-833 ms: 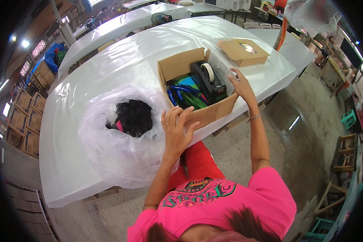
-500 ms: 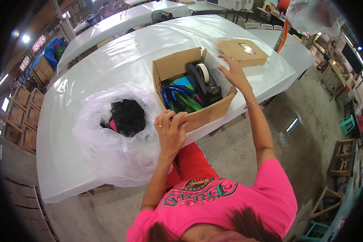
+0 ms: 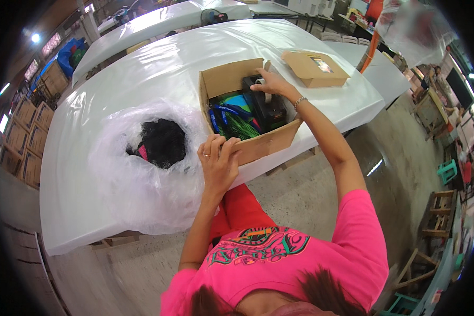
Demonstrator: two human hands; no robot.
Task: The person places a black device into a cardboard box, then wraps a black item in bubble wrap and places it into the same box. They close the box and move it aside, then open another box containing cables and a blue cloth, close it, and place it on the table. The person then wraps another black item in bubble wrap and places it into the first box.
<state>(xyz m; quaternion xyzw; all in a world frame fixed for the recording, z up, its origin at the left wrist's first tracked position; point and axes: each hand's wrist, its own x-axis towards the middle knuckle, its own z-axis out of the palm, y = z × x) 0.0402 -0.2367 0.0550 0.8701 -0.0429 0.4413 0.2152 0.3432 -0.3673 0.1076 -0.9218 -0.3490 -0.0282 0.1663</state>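
Observation:
My left hand (image 3: 217, 158) is closed over the near left corner of an open cardboard box (image 3: 268, 147), fingers hooked on its rim. Inside the box, a black tape dispenser (image 3: 271, 115) with a pale roll takes up the right side. Over its far end is my right hand (image 3: 275, 86), thumb and fingers curved around the roll; part of the grip is hidden. Blue and green mesh-like items (image 3: 236, 124) fill the box's left side. Beside my left hand, a translucent plastic bag (image 3: 147, 197) lies spread around a black fuzzy bundle (image 3: 166, 145) with a pink strip.
A closed flat brown carton (image 3: 321, 79) sits right of the box on the white-covered table (image 3: 84, 184). Clear plastic (image 3: 413, 26) hangs at the upper right. Stacked cartons (image 3: 29, 129) stand at the left, and a green stool (image 3: 447, 171) on the floor at the right.
My right hand has moved left from beside the box's right wall onto the tape dispenser. My left hand stays on the box corner. The whole view has shifted slightly.

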